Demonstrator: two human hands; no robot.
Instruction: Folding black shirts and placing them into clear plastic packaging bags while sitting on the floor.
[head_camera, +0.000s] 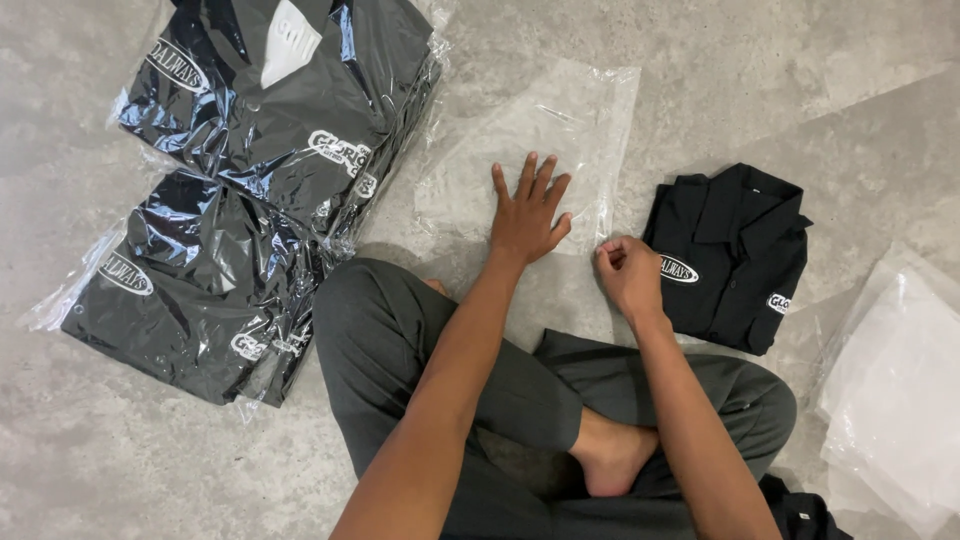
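A grey floor (700, 90) is seen from above, with a person seated cross-legged on it. At the left, a stack of bagged shirts (250, 190) is laid out, at least 2 dark folded shirts already sealed in glossy clear plastic; the exact count under the top layer cannot be told. At the far right, a pile of empty bags (895, 390) is kept, flat and unused. Between them, directly ahead of the knees, 1 clear bag (545, 130) is spread on the floor, with nothing inside it. Just to its right, touching or nearly touching its edge, 1 folded black shirt (735, 260) is left unbagged. The left hand (525, 215) is pressed flat on the bag, fingers spread wide. The right hand (628, 275) is closed narrowly at the bag's lower right corner, apparently pinching the plastic, though the grip itself is partly hidden. Judged from this, the bagging is part done: several shirts are finished, 1 is waiting, and many bags remain.
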